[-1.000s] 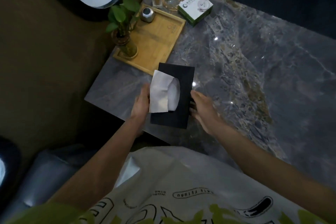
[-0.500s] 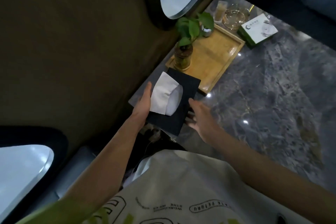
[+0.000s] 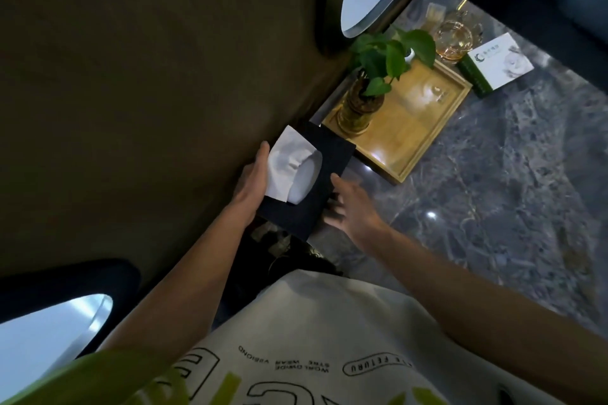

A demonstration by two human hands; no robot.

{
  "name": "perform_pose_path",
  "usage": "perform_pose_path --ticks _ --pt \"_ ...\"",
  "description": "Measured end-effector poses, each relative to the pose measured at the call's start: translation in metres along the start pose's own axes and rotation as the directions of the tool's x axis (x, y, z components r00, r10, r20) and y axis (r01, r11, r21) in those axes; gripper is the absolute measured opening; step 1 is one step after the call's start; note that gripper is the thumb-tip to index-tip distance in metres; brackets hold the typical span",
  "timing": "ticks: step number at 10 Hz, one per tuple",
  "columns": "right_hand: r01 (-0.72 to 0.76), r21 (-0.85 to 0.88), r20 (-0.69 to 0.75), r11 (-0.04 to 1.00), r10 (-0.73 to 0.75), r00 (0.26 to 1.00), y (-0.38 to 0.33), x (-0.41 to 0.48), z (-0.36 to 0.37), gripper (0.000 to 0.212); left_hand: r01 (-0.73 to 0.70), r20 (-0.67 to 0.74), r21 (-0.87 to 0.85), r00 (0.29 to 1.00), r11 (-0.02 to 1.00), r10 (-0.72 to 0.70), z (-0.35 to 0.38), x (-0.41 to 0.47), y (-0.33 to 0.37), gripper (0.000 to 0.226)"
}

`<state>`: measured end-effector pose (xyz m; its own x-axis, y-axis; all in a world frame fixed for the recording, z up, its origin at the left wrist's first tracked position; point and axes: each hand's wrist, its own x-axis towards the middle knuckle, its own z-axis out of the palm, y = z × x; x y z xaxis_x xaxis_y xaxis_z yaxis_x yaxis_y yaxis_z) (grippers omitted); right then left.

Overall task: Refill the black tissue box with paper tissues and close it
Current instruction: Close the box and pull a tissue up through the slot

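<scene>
The black tissue box (image 3: 324,171) sits at the near left corner of the grey marble table (image 3: 493,194), its near end reaching past the table edge. A white tissue (image 3: 289,164) sticks out of the oval opening in its closed top and folds over to the left. My left hand (image 3: 251,179) lies flat against the box's left side, next to the tissue. My right hand (image 3: 353,207) grips the right side, thumb on the top edge and fingers against the wall. The box's underside is hidden.
Just behind the box stands a wooden tray (image 3: 418,141) with a potted green plant (image 3: 362,105) in a glass vase. Farther back are a glass dish (image 3: 455,39) and a green-and-white carton (image 3: 496,66). Brown floor lies left of the table.
Both hands have carried the box left and toward the table's corner beside the tray. My head has turned left, so more floor shows.
</scene>
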<state>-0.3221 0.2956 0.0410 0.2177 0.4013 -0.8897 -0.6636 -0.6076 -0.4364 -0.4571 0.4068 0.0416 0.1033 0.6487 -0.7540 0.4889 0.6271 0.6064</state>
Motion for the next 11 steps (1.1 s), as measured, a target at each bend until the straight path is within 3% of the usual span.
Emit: perform_pose_path --ticks 1,5,7,9,10,11 --pt "0.016 0.012 -0.001 1.000 -0.016 1.000 -0.003 0.003 0.005 0.015 -0.033 -0.011 0.007 0.999 0.999 0.033 -0.002 0.003 0.004 0.069" --pt "0.031 -0.039 0.034 0.999 -0.030 0.999 -0.002 0.008 -0.002 0.036 -0.130 -0.066 0.059 0.989 0.990 0.134 0.002 -0.006 -0.003 0.058" --pt "0.047 -0.160 0.085 0.986 -0.034 0.996 -0.004 0.002 -0.016 0.048 -0.268 -0.082 0.138 0.956 0.954 0.280 0.007 -0.023 -0.010 0.045" --pt "0.163 -0.235 0.114 0.958 -0.139 0.984 -0.003 -0.012 -0.039 0.044 -0.396 -0.139 0.372 0.871 0.840 0.472 0.021 -0.043 -0.031 0.059" --pt "0.266 -0.310 0.138 0.913 -0.233 0.962 -0.004 -0.020 -0.067 0.051 -0.482 -0.152 0.525 0.758 0.702 0.634 0.041 -0.067 -0.036 0.062" --pt "0.347 -0.407 0.165 0.845 -0.306 0.938 -0.005 -0.029 -0.095 0.054 -0.526 -0.087 0.621 0.691 0.581 0.718 0.063 -0.085 -0.036 0.061"
